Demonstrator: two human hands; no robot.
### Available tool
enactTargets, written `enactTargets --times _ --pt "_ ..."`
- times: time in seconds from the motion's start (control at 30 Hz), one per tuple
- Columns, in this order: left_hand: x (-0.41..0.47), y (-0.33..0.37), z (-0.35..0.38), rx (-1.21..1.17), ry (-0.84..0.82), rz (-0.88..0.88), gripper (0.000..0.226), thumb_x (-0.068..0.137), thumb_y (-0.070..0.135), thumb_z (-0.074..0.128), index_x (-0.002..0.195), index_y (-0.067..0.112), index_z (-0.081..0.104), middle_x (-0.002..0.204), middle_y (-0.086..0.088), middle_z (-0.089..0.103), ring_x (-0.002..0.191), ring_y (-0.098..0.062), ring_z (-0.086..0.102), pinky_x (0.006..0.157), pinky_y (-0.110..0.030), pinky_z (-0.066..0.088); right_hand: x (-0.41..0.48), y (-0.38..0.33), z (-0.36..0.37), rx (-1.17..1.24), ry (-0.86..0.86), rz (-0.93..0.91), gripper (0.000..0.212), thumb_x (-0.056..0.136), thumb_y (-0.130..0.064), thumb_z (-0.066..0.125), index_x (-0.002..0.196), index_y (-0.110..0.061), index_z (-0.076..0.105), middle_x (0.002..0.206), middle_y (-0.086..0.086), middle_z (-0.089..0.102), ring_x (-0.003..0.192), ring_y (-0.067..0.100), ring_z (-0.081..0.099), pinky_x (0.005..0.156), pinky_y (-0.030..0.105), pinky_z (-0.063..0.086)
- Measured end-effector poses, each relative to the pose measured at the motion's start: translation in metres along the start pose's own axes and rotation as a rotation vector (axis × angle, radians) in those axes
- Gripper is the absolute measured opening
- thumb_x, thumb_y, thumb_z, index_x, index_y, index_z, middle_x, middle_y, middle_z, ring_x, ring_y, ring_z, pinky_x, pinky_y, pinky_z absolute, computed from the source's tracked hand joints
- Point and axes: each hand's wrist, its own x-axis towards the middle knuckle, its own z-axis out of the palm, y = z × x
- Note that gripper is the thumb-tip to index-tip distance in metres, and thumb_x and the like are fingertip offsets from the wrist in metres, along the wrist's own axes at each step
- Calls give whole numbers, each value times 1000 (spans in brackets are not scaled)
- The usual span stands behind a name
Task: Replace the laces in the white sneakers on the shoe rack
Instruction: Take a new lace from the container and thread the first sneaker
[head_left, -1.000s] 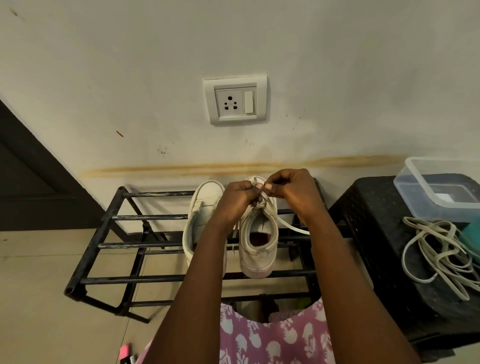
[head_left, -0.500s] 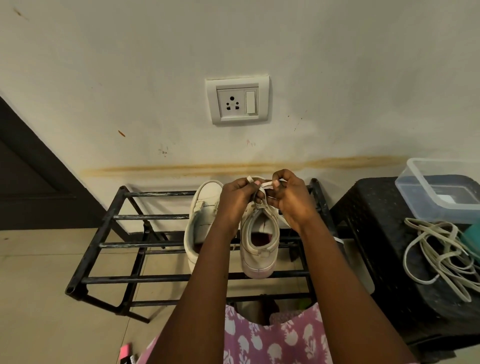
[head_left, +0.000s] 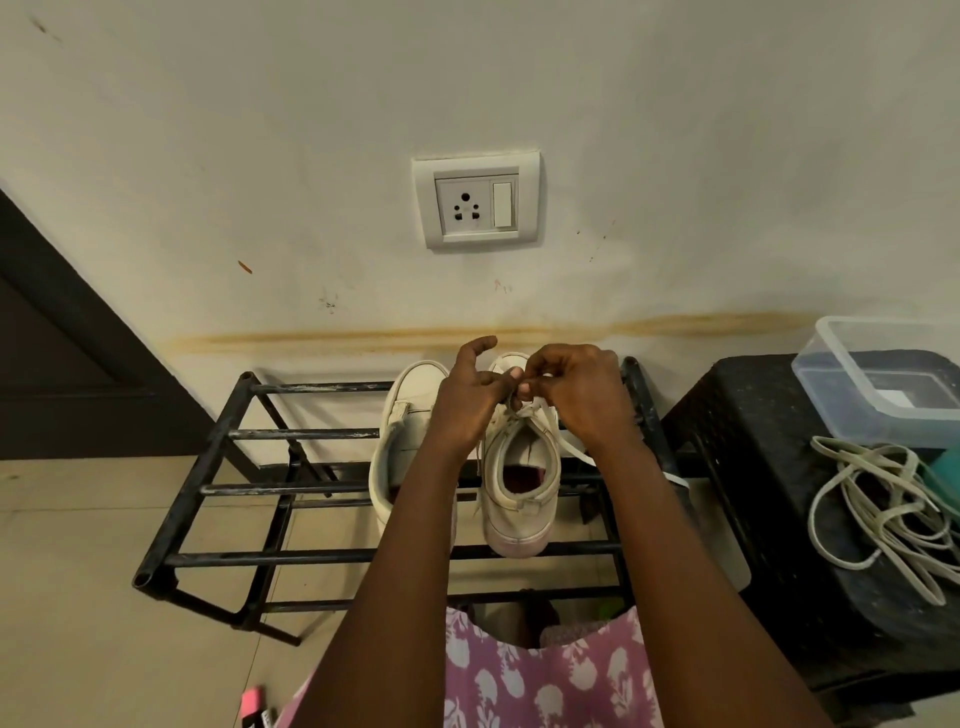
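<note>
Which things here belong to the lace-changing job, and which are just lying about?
Job: left hand, right hand, lace on the right sneaker, left sneaker, shoe rack, loose laces on the black stool.
Lying about: clear plastic container, wall socket, pink object on the floor.

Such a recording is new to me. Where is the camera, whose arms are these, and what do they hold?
There is no machine: a person wears one camera on the head, looking down at their own arms. The right hand pinches the lace of a white sneaker on the black shoe rack; the left hand meets it there, its grip unclear. A second sneaker stands beside. On the black stool lie loose laces and a clear plastic box.
</note>
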Motion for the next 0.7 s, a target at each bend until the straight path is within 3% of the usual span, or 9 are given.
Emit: enactTargets --times 0.1,0.17,0.23,0.33,0.5,0.6,0.7 --pt "-1 1 -2 59 -23 -29 61 82 24 71 136 18 43 87 -3 69 93 -17 64 93 -41 48 -1 -3 1 -45 71 4 10 80 -1 67 86 -3 75 83 9 71 72 17 61 63 16 43" --pt "0 1 -4 170 -34 -6 51 73 18 79 120 15 59 95 -9 71 94 -20 66 91 -42 51 -3 -4 1 -72 94 2 11 81 -2 67 88 -3 75 86 10 73 77 21 66 69 23 48" --pt "1 3 -4 347 -22 22 40 70 18 80 108 10 68 96 -10 71 89 -19 65 85 -31 51 -3 -5 0 -88 96 -14 12 81 -2 67 90 -1 75 90 13 73 79 23 67 76 26 50" --pt "0 6 -1 563 -5 162 21 77 15 73 96 6 74 90 -11 72 77 -15 59 66 -20 38 -1 -3 0 -221 -23 -28 20 87 -1 59 103 -2 72 103 14 71 93 24 66 87 26 49" --pt "-8 2 7 660 75 305 19 80 16 65 94 5 71 88 -14 71 81 -28 63 74 -36 48 -1 -3 2 -357 -224 76 29 91 -4 48 112 -4 68 112 13 66 102 28 60 87 33 47" --pt "-11 1 9 591 92 338 18 78 11 66 95 5 69 87 -12 69 77 -23 60 73 -31 45 0 5 -1 -111 -291 189 25 91 1 45 100 0 68 96 13 65 90 24 57 76 31 40" --pt "-8 -3 6 463 48 355 26 78 6 68 103 8 69 95 -9 70 82 -15 60 78 -22 46 -4 14 -5 433 -320 384 28 92 9 40 80 -1 63 76 8 59 74 15 53 66 24 41"
